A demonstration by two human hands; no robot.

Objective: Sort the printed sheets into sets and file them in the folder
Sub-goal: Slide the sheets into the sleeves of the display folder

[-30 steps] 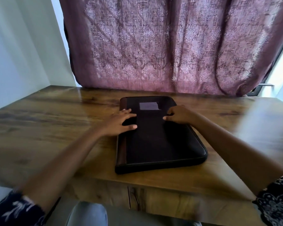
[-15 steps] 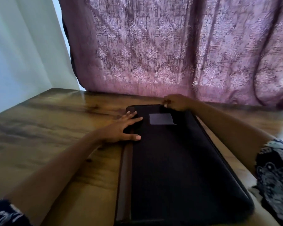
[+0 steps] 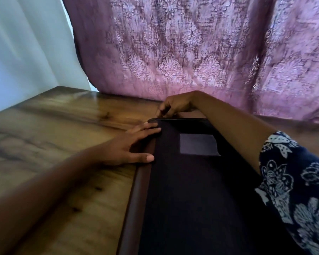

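Item 1. Left hand (image 3: 129, 146): released, palm down, fingers straight and spread. The fingertips (image 3: 151, 128) rest on the far left corner of the folder; the thumb (image 3: 145, 158) lies along the folder's left edge, nearer the person. The heel of the hand sits on the wood just left of that edge. Bare forearm runs back to the lower left.

Item 2. Right hand (image 3: 177, 104): just beyond the left fingertips, at the folder's far rim. Fingers curled downward, thumb and forefinger pinching at the rim near its far left corner. What lies between them is too small to tell. The forearm crosses over the right part of the folder; a dark blue sleeve (image 3: 298, 190) with a white flower print covers the upper arm.

Item 3. Folder (image 3: 191, 199): black, closed, lying flat under both hands, its long side running from the right hand back towards the person. A brown spine (image 3: 136, 199) runs down the side beneath the left thumb. A grey rectangular patch (image 3: 198, 144) sits on the cover, just right of the left hand and nearer than the right hand.

Item 4. Table (image 3: 53, 144): dark-grained wood, bearing the folder, spreading left of the left hand.

Item 5. Curtain (image 3: 191, 52): mauve, patterned, hanging directly behind the right hand and reaching the table's far edge.

Item 6. Wall (image 3: 17, 52): pale, far left of both hands.
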